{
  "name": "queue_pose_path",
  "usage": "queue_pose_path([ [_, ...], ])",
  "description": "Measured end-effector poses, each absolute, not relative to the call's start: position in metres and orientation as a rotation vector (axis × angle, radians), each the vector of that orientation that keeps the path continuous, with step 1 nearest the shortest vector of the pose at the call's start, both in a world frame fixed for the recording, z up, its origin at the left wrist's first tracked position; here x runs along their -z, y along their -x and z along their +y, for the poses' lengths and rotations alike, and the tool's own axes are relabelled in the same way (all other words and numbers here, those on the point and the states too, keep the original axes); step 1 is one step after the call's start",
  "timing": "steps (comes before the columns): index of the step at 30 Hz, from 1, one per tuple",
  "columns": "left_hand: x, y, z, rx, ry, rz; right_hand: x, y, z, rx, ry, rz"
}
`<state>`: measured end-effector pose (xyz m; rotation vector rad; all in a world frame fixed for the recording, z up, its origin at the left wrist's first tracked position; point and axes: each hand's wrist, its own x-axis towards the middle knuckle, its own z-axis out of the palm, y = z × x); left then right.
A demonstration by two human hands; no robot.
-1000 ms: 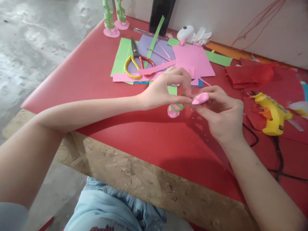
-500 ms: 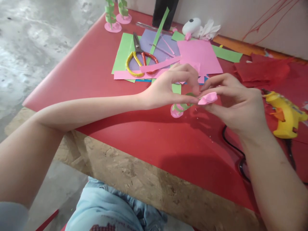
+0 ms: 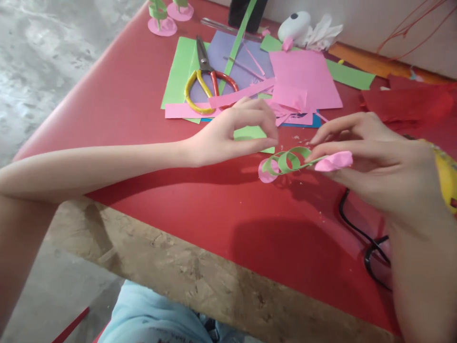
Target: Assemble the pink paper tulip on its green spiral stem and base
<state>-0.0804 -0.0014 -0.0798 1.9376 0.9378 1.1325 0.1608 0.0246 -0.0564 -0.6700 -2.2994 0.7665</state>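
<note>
My right hand point(image 3: 382, 166) is closed on a small paper flower: a pink bud point(image 3: 333, 162) pinched between thumb and fingers, with a green spiral stem point(image 3: 285, 162) running left to a pink round base point(image 3: 266, 172) just above the red table point(image 3: 143, 119). My left hand point(image 3: 232, 136) hovers a little left of the stem without touching it. Its thumb and forefinger are curled together in a pinch, and nothing shows between them.
Scissors with yellow and red handles point(image 3: 207, 81) lie on a heap of green, purple and pink paper sheets point(image 3: 303, 78) behind my hands. A yellow glue gun point(image 3: 448, 176) and its black cable point(image 3: 357, 228) are at the right. Two spiral flowers point(image 3: 162, 19) stand at the far corner.
My left hand has let go of the stem and drawn back to the left. My right hand has carried the flower to the right, so the green spiral now shows stretched out.
</note>
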Motion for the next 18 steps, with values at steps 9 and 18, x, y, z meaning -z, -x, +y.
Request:
queue_pose_path([
  [9, 0.094, 0.094, -0.001, -0.849, -2.173, 0.865, 0.047, -0.164, 0.023, -0.675, 0.612, -2.468],
  [18, 0.094, 0.091, -0.003, -0.729, -2.554, 0.752, 0.042, -0.170, 0.026, -0.447, 0.703, -2.619],
])
